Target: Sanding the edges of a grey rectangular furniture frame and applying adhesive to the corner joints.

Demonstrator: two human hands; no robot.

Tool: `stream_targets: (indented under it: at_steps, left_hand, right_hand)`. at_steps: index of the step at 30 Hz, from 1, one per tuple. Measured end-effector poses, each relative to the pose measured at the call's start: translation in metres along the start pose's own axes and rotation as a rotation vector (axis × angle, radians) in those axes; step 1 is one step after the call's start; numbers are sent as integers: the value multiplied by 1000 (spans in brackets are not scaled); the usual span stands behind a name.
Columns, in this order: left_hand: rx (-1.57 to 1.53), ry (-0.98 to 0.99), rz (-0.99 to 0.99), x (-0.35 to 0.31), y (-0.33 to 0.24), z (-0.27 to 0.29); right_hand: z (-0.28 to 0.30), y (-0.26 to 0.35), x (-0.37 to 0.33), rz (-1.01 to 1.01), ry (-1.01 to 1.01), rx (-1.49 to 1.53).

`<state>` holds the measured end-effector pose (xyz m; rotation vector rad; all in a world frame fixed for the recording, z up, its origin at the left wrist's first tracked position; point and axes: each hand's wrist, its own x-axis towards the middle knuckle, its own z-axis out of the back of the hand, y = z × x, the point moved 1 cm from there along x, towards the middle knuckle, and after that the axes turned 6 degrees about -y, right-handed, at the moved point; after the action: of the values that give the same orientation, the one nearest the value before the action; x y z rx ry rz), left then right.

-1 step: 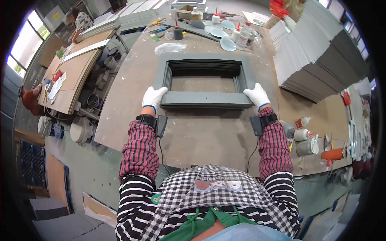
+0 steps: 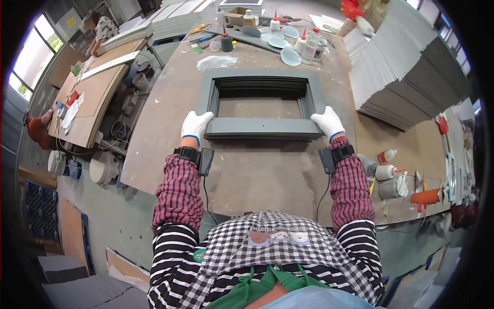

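A stack of grey rectangular frames [image 2: 261, 125] lies on the brown worktable [image 2: 257, 175], with the tabletop showing through its opening. My left hand [image 2: 196, 125], in a white glove with a blue cuff edge, grips the stack's near left corner, thumb on top. At the near right corner my right hand [image 2: 328, 122], gloved alike, holds the other end the same way. Most of the fingers are hidden along the outer sides of the stack. Black devices with cables are strapped to both wrists.
Glue bottles [image 2: 226, 40], pale round discs [image 2: 290, 56] and a clear bottle [image 2: 311, 50] stand beyond the frames. A tall stack of white panels [image 2: 386, 67] rises at right, near another person's gloved hand [image 2: 364, 27]. An orange cylinder [image 2: 426, 196] lies nearer. Another workbench [image 2: 98, 98] stands left.
My hands and the frame stack stay practically where they were. At the upper right, the other person's gloved hand has shifted slightly.
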<state>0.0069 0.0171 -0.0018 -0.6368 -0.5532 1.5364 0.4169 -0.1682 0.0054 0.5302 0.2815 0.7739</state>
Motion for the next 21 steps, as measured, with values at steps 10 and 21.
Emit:
stream_targets:
  at_steps: [10, 21]
  left_hand:
    - [-4, 427, -358, 18, -8, 11]
    - [-213, 242, 51, 11, 19, 4]
  right_hand:
    - [8, 9, 16, -78, 24, -31]
    - [7, 22, -11, -66, -39, -125]
